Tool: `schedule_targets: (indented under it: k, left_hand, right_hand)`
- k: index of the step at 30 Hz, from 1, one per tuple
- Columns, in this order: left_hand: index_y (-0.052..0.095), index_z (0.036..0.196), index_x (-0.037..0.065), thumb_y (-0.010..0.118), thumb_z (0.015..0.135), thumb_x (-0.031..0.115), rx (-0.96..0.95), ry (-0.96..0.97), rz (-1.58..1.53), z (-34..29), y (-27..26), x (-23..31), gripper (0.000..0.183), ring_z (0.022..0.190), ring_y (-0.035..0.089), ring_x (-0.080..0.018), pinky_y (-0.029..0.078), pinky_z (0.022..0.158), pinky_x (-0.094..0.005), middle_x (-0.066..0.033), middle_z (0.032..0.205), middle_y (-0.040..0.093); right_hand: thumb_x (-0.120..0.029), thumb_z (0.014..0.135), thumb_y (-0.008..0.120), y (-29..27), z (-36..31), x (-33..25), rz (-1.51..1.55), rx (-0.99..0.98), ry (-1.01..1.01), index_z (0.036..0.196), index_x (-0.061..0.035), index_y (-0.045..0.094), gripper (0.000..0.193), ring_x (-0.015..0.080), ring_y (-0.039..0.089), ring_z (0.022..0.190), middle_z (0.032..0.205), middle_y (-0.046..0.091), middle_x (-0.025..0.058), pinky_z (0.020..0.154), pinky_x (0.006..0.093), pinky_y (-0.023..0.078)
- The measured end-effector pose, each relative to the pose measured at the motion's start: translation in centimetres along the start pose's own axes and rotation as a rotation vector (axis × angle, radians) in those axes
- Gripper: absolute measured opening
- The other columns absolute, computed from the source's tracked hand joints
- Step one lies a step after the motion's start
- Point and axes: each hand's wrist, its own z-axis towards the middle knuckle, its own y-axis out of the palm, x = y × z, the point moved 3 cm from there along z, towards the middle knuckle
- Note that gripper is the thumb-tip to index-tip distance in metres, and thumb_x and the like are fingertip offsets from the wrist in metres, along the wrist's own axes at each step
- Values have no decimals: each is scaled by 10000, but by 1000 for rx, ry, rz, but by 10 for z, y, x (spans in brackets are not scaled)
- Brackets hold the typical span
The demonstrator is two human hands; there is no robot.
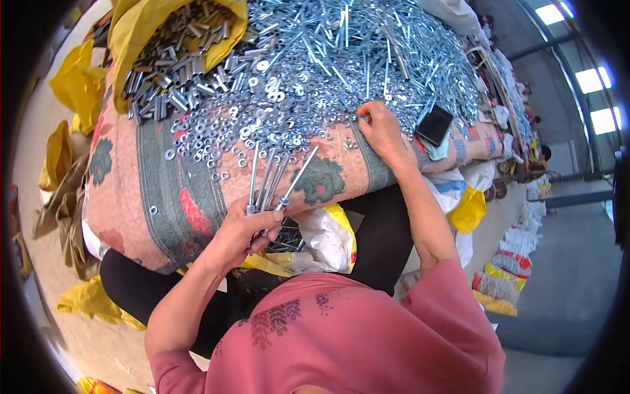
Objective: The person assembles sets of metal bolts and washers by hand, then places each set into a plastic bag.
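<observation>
My left hand [244, 230] is closed round several long, thin metal bolts [268, 185] that fan upward above the near edge of the cloth-covered table. One tilted bolt carries small metal pieces near my thumb. Farther right, my right hand [387, 136] touches the near edge of the hardware pile, its fingers pinched together; an orange cover shows at a fingertip. Whatever lies between those fingers is hidden. Small nuts [331, 108] lie around that hand, while loose flat washers [226, 128] spread to its left. Long bolts [420, 39] are heaped behind.
A yellow sack [134, 33] spills short metal tubes [164, 85] at the far left. A black phone-like object [434, 125] lies right of my right hand. Below the table edge, an open white-and-yellow bag [325, 243] sits between my legs. Filled sacks [499, 282] line the floor at right.
</observation>
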Motion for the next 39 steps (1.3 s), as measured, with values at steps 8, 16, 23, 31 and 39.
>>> schedule_targets:
  k: [8, 16, 23, 31, 39]
  left_hand:
    - [536, 964, 45, 600, 825, 139, -9, -15, 30, -2, -5, -3, 179, 385, 347, -50, 219, 345, -185, -22, 613, 511]
    - [515, 950, 56, 620, 812, 154, -14, -17, 22, 2, -5, -5, 199, 372, 349, -47, 209, 330, -184, -21, 604, 514]
    - [522, 927, 56, 632, 802, 122, 7, -35, -25, 0, -5, -2, 178, 371, 350, -57, 244, 345, -179, -43, 606, 516]
    - [518, 976, 46, 620, 807, 153, -22, -36, 35, 2, -7, -7, 225, 363, 359, -49, 216, 328, -189, -20, 606, 521]
    - [517, 925, 48, 636, 804, 135, -18, -33, 7, 1, -5, -3, 191, 370, 350, -53, 242, 346, -174, -35, 601, 508]
  right_hand:
    - [-63, 743, 589, -12, -2, -16, -13, -90, 39, 883, -25, 590, 145, 257, 595, 733, 793, 567, 132, 669, 338, 472]
    - [-148, 736, 626, -11, 2, -29, -242, -33, -200, 877, -97, 558, 164, 298, 581, 746, 777, 545, 97, 648, 400, 469]
    - [-161, 755, 622, -21, -3, -17, -232, -121, -64, 903, -73, 548, 187, 307, 584, 760, 796, 563, 106, 662, 402, 464]
    - [-113, 752, 599, -19, -9, -22, -276, -91, 12, 894, -70, 565, 153, 309, 579, 749, 803, 560, 124, 686, 412, 461]
    - [-104, 772, 570, -17, 5, -13, 21, -66, 44, 887, -44, 593, 132, 290, 588, 767, 829, 572, 134, 693, 381, 464]
